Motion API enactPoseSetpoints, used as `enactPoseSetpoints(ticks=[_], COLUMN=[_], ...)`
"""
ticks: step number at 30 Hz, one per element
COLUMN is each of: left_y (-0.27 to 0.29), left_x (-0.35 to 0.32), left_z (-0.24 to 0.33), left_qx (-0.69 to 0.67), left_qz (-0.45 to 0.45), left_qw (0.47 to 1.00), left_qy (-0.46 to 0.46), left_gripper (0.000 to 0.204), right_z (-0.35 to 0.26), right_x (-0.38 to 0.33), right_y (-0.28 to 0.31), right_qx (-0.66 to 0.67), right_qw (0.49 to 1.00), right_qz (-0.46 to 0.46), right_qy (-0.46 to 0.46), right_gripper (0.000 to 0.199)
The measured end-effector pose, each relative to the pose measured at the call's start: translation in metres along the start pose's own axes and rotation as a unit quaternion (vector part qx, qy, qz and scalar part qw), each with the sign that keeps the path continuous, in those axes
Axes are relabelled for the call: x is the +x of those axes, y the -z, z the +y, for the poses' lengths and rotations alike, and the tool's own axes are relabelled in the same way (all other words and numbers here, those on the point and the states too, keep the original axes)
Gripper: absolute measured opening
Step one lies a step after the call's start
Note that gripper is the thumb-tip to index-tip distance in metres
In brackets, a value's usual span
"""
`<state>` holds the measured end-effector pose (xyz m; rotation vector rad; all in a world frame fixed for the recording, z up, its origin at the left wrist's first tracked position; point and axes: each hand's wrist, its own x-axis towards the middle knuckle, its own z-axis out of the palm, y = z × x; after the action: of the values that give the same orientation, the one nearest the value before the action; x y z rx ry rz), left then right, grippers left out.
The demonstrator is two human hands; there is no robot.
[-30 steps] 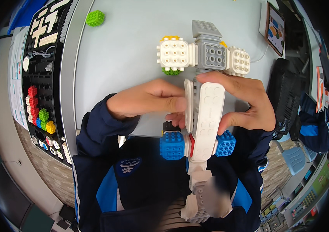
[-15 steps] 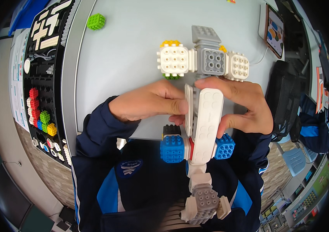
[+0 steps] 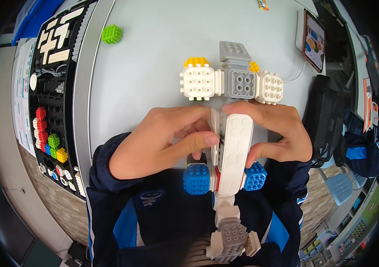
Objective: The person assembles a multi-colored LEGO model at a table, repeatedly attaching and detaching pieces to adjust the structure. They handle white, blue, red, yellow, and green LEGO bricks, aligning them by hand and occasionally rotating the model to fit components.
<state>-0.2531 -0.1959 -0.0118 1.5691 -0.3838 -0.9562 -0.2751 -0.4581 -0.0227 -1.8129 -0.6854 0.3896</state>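
A long assembled model of building blocks lies in front of me, its lower end over my lap. My right hand [image 3: 281,133] is closed around a long white beam [image 3: 236,155], thumb and fingers on its right side and top end. My left hand [image 3: 154,140] pinches a thinner white strip [image 3: 215,138] beside that beam; some fingertips are hidden behind it. Beyond the hands, a grey block [image 3: 242,84] joins two white studded cubes [image 3: 198,82]. Nearer me, a blue cube [image 3: 196,179] and another blue cube [image 3: 255,176] flank the beam. Lowest is a grey studded block [image 3: 233,236].
A green studded block [image 3: 111,34] sits at the far left of the table [image 3: 154,40]. Left of the table edge stands a black parts tray [image 3: 56,107] with coloured pieces. A phone [image 3: 314,41] leans at the far right, above a black mesh bag [image 3: 325,120].
The whole scene sits slightly lower in view. My left hand has turned and come nearer me, its thumb lower along the white strip. My right hand keeps its hold on the beam.
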Motion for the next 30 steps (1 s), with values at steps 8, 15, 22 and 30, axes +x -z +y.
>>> enactPoseSetpoints(ticks=[8, 15, 22, 30], left_y=[-0.011, -0.030, -0.027, -0.022], left_x=[0.002, 0.000, 0.001, -0.002], left_z=[-0.015, -0.015, -0.009, -0.005], left_qx=[-0.034, 0.183, 0.104, 0.095], left_qz=[0.051, 0.143, 0.097, 0.088], left_qw=[0.997, 0.966, 0.989, 0.991], left_qy=[-0.036, -0.117, -0.037, -0.036], left_gripper=[0.024, 0.025, 0.034, 0.034], right_z=[0.001, -0.002, -0.005, -0.006], right_x=[0.001, -0.001, -0.002, -0.004], right_y=[0.001, -0.001, 0.000, -0.002], right_qx=[-0.017, -0.035, -0.050, -0.042], right_qw=[1.000, 0.999, 0.999, 0.999], right_qz=[-0.011, 0.002, 0.004, 0.006], right_qy=[0.018, 0.004, 0.007, -0.014], right_gripper=[0.080, 0.082, 0.082, 0.084])
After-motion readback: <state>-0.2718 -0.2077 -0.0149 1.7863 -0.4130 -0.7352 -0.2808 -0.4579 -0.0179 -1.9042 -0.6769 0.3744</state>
